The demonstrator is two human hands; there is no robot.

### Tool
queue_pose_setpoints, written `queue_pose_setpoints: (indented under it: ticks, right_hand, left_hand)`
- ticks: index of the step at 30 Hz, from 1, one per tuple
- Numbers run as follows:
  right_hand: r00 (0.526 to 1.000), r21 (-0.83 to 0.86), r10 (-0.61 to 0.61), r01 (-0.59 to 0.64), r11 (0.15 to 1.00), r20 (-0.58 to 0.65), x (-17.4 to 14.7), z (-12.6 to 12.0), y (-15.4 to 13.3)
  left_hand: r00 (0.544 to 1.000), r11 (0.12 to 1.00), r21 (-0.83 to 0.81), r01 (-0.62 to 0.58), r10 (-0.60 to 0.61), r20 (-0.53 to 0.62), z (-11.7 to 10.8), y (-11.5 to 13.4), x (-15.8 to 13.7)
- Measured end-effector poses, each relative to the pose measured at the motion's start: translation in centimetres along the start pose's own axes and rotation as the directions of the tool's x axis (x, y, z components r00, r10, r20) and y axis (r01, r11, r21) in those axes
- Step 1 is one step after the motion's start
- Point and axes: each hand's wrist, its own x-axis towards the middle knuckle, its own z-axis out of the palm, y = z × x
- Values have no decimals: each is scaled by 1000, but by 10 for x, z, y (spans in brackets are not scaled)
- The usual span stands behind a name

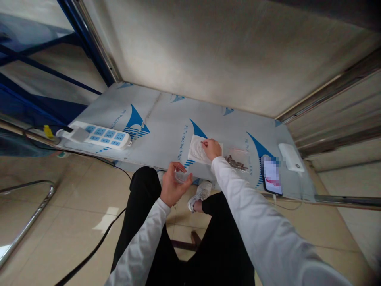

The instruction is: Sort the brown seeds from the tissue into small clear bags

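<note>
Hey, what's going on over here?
Someone is working at a table covered in printed film. Their left hand holds a clear plastic piece near the table's front edge. Their right hand is over a white packet, fingertips together. Small metal parts lie just right of it.

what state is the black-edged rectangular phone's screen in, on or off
On: the black-edged rectangular phone glows pale across its face, with a pinkish-red patch showing.

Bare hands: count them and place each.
2: the right hand, at a flat white squarish sheet atop the grey film-covered table; the left hand, at its near edge, holding a clear plastic container.
</note>
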Motion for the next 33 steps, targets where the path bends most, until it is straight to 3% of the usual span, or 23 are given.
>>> queue_pose_setpoints:
  ticks: [4, 8, 12, 15, 17, 20, 24, 28, 33]
  right_hand:
    - [1000, 40, -22, 22, 999, -9, -13, -19, -12]
    - [971, 301, -235, 235, 924, -40, -67, -70, -40]
    - [883, 332, -446, 380, 863, 148, -124, -111, -63]
    - [847, 212, -475, 432, 877, 239, -143, -122, -67]
    - [853, 180, -480, 450, 875, 205, -150, -124, -64]
    - [853, 267, -506, 463, 845, 126, -163, -122, -55]
    - [899, 413, -431, 363, 835, 80, -179, -120, -40]
    - [937, 565, -339, 234, 791, 86, -189, -122, -33]
    - [990, 772, -141, 93, 629, -5, -202, -119, -36]
  left_hand:
    - [1000, 999, 31, -19, 19, 10, 0, 2, 6]
    - [997, 997, 39, -71, 71, 21, 4, 10, 11]
    - [990, 993, -28, -117, 119, 73, 10, 26, 8]
    - [979, 985, -35, -168, 171, 110, 15, 39, 1]
    - [976, 982, -17, -188, 188, 109, 17, 46, -4]
    - [977, 982, -6, -188, 187, 107, 17, 52, -13]
    - [967, 979, -40, -198, 202, 153, 10, 59, -29]
    - [980, 959, -273, -73, 120, 159, -1, 66, -41]
    - [992, 900, -423, 106, -66, 108, -6, 68, -42]
